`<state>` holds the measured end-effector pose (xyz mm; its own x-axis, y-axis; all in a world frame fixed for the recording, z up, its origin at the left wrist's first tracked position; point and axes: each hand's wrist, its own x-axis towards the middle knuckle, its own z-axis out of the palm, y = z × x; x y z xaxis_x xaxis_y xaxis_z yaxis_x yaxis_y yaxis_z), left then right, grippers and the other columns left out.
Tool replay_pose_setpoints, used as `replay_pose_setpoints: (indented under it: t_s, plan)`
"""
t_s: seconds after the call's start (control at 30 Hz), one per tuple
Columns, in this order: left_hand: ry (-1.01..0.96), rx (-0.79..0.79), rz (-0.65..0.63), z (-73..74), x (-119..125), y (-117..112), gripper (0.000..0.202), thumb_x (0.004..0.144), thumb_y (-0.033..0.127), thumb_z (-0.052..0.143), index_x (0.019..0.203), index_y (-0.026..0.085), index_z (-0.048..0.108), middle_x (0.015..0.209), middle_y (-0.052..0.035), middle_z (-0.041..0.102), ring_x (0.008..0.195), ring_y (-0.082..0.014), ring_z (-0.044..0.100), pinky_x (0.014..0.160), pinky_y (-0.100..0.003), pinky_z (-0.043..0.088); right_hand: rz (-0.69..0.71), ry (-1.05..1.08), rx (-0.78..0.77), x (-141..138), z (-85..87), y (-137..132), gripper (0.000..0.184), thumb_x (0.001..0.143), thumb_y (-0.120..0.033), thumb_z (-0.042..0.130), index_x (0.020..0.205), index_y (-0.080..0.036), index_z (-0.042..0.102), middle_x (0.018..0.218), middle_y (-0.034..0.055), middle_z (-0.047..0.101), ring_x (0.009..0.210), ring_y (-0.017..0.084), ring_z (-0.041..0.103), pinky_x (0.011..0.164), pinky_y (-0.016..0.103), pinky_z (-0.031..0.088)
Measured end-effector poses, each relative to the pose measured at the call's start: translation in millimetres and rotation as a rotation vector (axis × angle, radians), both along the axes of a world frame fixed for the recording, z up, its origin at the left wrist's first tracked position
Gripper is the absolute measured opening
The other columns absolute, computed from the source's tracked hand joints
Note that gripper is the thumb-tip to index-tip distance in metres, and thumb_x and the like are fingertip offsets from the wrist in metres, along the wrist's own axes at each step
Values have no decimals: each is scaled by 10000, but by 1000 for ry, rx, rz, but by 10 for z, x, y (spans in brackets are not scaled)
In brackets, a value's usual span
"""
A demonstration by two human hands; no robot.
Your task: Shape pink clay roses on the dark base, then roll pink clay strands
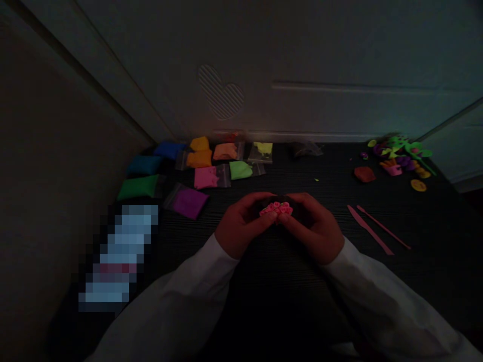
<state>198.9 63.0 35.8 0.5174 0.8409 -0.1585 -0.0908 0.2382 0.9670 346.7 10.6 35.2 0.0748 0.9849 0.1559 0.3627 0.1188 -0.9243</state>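
A small cluster of pink clay roses [276,209] sits between my two hands, just above the dark table [287,281]. My left hand [241,226] has its fingers curled round the left side of the cluster. My right hand [315,229] is curled against its right side, thumb and fingertips pinching it. Both arms wear white sleeves. The room is dim, and the underside of the cluster is hidden by my fingers.
Several bags of coloured clay lie at the back left: green [139,187], blue [169,149], orange [199,158], pink [211,177], purple [188,202]. Two pink modelling tools [372,230] lie to the right. Finished clay shapes [402,157] and a red lump [364,174] sit at the back right. A pixelated object [116,254] lies on the left.
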Motion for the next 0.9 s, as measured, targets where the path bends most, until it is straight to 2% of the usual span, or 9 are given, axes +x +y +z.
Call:
replay_pose_setpoints:
  t_s: [0.13,0.9]
  plan:
    - [10,11,13,1,4,-6,358,642,257,632,984,184,555,972,-41,621,891,-174,572,796,-291,444,8,12,-5,3,-6,0,282,740,-332,546,997,-223,505,943,38,550,859,163,528,775,332,426]
    - [52,-2,25,-32,-1,-15,341,641,280,638,964,202,563,914,-14,641,825,-151,586,743,-260,456,-10,-13,8,1,-17,3,257,745,-315,541,982,-221,508,923,35,550,852,160,529,787,332,423]
